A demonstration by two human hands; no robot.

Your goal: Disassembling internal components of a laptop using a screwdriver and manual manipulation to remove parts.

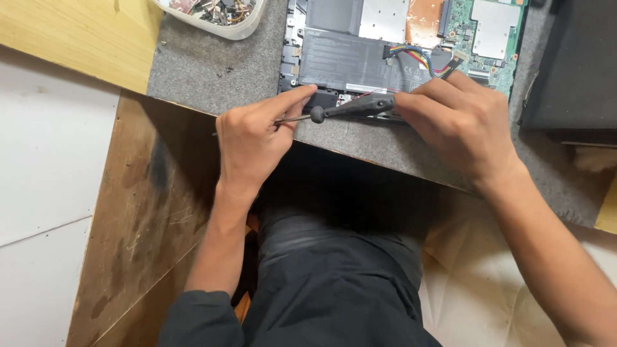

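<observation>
An opened laptop (360, 61) lies on a grey mat (212, 71), its black battery, coloured wires and green circuit board exposed. A screwdriver (350, 108) with a dark handle lies sideways along the laptop's near edge, its metal shaft pointing left. My left hand (250, 138) pinches the shaft near its tip, and its index finger stretches onto the laptop's near corner. My right hand (459, 122) grips the far end of the handle, its fingertips resting on the laptop's edge below the wires.
A white tray (247, 27) of small metal parts stands at the mat's far left. A dark flat object (572, 71) lies at the right. The wooden bench edge (77, 38), white floor tiles and my lap in dark trousers are below.
</observation>
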